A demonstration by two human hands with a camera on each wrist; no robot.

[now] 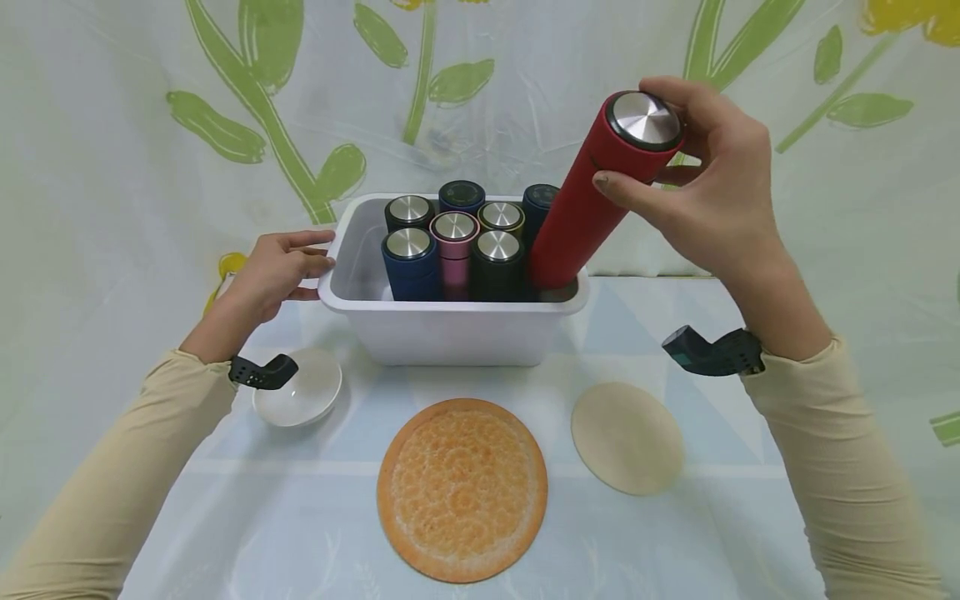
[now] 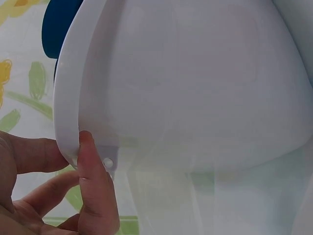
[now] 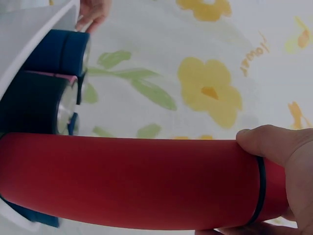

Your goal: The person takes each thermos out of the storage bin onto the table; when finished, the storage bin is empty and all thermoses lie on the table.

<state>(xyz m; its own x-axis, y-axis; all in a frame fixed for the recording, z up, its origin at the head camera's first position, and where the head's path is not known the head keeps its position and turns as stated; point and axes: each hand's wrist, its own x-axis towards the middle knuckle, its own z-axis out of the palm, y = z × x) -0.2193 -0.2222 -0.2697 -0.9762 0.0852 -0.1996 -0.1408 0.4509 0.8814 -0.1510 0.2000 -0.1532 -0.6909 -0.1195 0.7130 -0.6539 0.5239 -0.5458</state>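
Observation:
My right hand (image 1: 723,167) grips a red thermos (image 1: 581,196) near its silver-topped lid, thumb on one side and fingers on the other. The thermos leans to the right, its lower end inside the right end of a white plastic tub (image 1: 450,333). In the right wrist view, the red thermos (image 3: 132,181) stretches from the hand to the tub's edge. My left hand (image 1: 266,271) pinches the tub's left rim (image 2: 68,88). Beside the red thermos, several others stand upright in the tub, among them a blue one (image 1: 412,271), a pink one (image 1: 453,258) and a black one (image 1: 497,271).
A white bowl (image 1: 300,392) sits at the left, partly behind the left wrist's camera. In front of the tub lies a round orange-brown mat (image 1: 462,492), with a beige disc (image 1: 628,437) to its right. A flower-printed sheet (image 1: 510,108) hangs behind the tub.

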